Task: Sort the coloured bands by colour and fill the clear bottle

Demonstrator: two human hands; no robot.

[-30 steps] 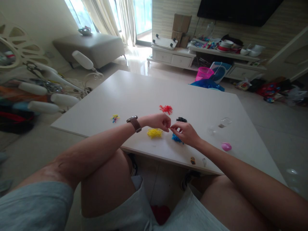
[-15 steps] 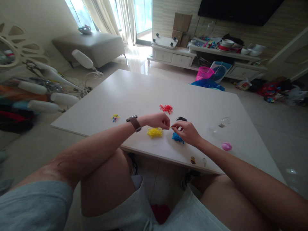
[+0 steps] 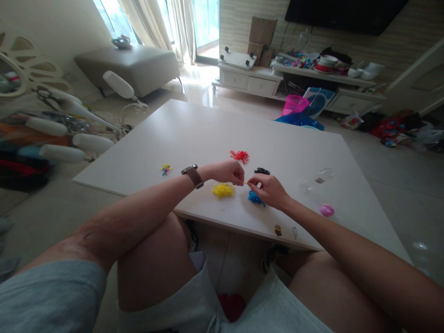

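Head view: left hand (image 3: 231, 172) and right hand (image 3: 269, 191) pinched a yellow strand (image 3: 245, 183) between their fingertips, near the yellow pile (image 3: 223, 191). Their gap had widened, seemingly drawing the strand straighter. Outward: blue pile (image 3: 255, 198), less covered than a second earlier; black pile (image 3: 262, 171); red pile (image 3: 240, 157), unmoved.

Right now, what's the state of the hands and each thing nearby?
Left hand: pinching
Right hand: pinching
Yellow piece: held between both hands' fingertips
Yellow pile: loosely heaped
Red pile: loosely heaped
Black pile: loosely heaped
Blue pile: loosely heaped, partly hidden
Watch: strapped on left wrist
Pink object: set apart
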